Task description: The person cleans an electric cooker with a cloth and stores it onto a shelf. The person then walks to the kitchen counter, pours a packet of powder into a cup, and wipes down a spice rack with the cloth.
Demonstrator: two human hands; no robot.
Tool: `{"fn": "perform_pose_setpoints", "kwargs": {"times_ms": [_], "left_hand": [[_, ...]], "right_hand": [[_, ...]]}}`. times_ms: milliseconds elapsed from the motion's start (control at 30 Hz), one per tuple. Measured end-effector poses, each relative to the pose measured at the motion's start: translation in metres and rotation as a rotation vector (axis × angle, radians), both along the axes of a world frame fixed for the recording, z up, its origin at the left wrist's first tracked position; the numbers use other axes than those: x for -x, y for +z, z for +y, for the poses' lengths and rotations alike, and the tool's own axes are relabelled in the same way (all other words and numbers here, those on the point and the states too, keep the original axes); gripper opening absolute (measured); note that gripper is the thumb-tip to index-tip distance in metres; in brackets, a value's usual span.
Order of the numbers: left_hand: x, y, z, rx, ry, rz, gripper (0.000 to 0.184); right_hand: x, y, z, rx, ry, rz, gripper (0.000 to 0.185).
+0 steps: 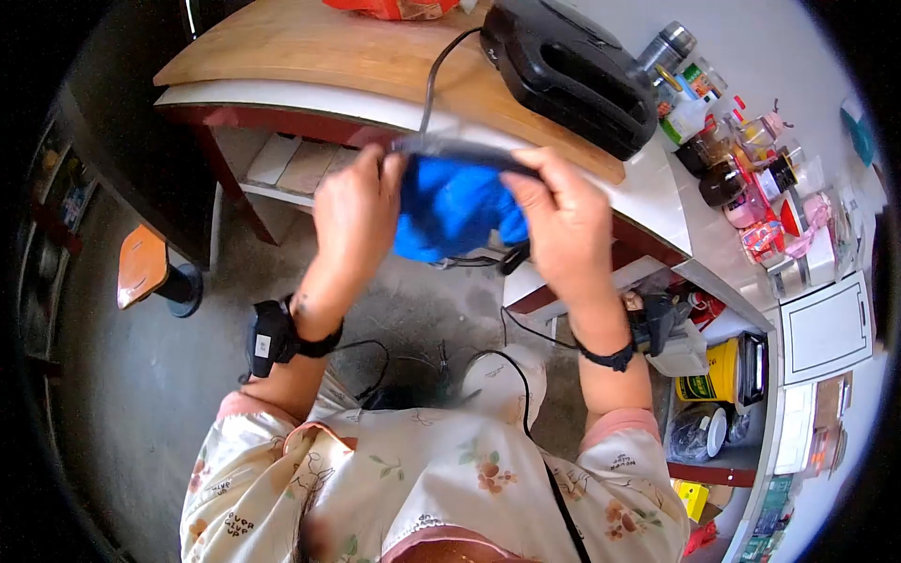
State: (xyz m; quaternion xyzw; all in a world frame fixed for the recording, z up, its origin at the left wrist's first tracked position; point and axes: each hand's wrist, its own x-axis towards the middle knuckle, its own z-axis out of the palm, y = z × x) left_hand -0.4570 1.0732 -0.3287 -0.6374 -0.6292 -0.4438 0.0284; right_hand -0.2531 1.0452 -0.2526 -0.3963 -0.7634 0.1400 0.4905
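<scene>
A blue cloth item [446,208] with a dark band along its top edge hangs between my two hands, in front of the table's front edge. My left hand [357,202] is closed on the left end of the dark band. On the right end, my right hand [563,211] pinches the same band between thumb and fingers. The blue part droops below the band and is slightly blurred. What the item is exactly, I cannot make out.
On the wooden board [282,47] sits a black appliance [572,75] with a cord. Bottles and jars [723,178] crowd the right side. An orange-topped stool [143,267] stands on the floor at left; a yellow bucket [710,371] is on a shelf.
</scene>
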Motion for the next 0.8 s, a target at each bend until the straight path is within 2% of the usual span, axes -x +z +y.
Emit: {"fn": "perform_pose_setpoints", "kwargs": {"times_ms": [67, 100, 133, 167, 200, 233, 267, 333, 400, 433, 467, 500, 600, 667, 700, 800], "left_hand": [[-0.009, -0.019, -0.004, 0.51, -0.36, -0.782, 0.039], [-0.012, -0.031, -0.006, 0.561, -0.63, -1.221, 0.042], [-0.011, -0.05, -0.001, 0.368, -0.696, -1.097, 0.038], [-0.012, -0.042, 0.001, 0.348, -0.798, -1.296, 0.037], [-0.015, -0.026, 0.0, 0.325, -0.9, -1.494, 0.036], [-0.02, 0.004, -0.013, 0.267, -0.872, -1.666, 0.036], [-0.018, 0.002, -0.009, 0.181, -0.984, -1.59, 0.036], [-0.026, 0.021, -0.002, 0.04, -1.13, -1.492, 0.035], [-0.048, 0.05, 0.001, -0.187, -1.184, -1.259, 0.034], [-0.058, 0.067, 0.004, -0.186, -1.156, -1.061, 0.034], [-0.066, 0.081, 0.02, -0.465, -0.995, -0.559, 0.037], [-0.077, 0.099, 0.025, -0.623, -0.848, -0.21, 0.044], [-0.131, 0.116, 0.058, -0.546, -0.799, 0.161, 0.028], [-0.148, 0.106, 0.078, -0.646, -0.722, 0.339, 0.029], [-0.154, 0.104, 0.086, -0.697, -0.678, 0.429, 0.029], [-0.15, 0.101, 0.098, -0.76, -0.657, 0.475, 0.03]], "right_hand": [[0.013, -0.006, 0.0, -0.091, 0.116, -0.099, 0.022], [0.016, -0.004, 0.0, -0.1, 0.253, -0.187, 0.025], [0.018, 0.0, 0.001, -0.11, 0.39, -0.276, 0.029], [0.017, 0.006, 0.0, -0.164, 0.391, -0.269, 0.034], [0.009, 0.018, 0.004, -0.249, 0.314, -0.26, 0.031], [-0.009, 0.025, 0.019, -0.365, 0.172, -0.245, 0.025], [-0.031, 0.03, 0.037, -0.475, 0.028, -0.225, 0.021], [-0.074, 0.035, 0.062, -0.519, -0.331, -0.135, 0.019], [-0.109, 0.032, 0.085, -0.486, -0.4, -0.171, 0.028], [-0.118, 0.026, 0.096, -0.469, -0.359, -0.142, 0.031], [-0.124, 0.022, 0.103, -0.45, -0.317, -0.113, 0.035], [-0.121, 0.024, 0.097, -0.446, -0.299, -0.097, 0.041], [-0.112, 0.019, 0.092, -0.356, -0.231, 0.226, 0.028], [-0.122, 0.012, 0.099, -0.279, -0.299, 0.208, 0.024], [-0.121, 0.008, 0.105, -0.429, -0.329, 0.149, 0.028], [-0.128, 0.011, 0.107, -0.648, -0.463, -0.214, 0.031]]}}
